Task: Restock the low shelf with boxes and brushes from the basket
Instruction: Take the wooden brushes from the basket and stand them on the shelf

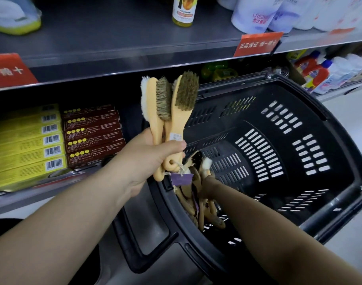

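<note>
My left hand (153, 157) grips a bundle of wooden-handled brushes (184, 95) by their handles, bristle heads up, in front of the low shelf (31, 199). A purple tag (181, 178) hangs from the bundle. My right hand (209, 186) reaches down into the black plastic basket (299, 95), among several more brushes (198, 204) lying at its left end. Its fingers are lost in the dark pile. Yellow boxes (27, 145) and dark brown boxes (93, 132) stand in rows on the low shelf at left.
The upper shelf (114, 56) overhangs the low one and carries red price tags (256, 44), a yellow bottle (182, 11) and white refill pouches (258, 15). Detergent bottles (320, 75) stand at the right, behind the basket. To the right of the brown boxes is a dark gap.
</note>
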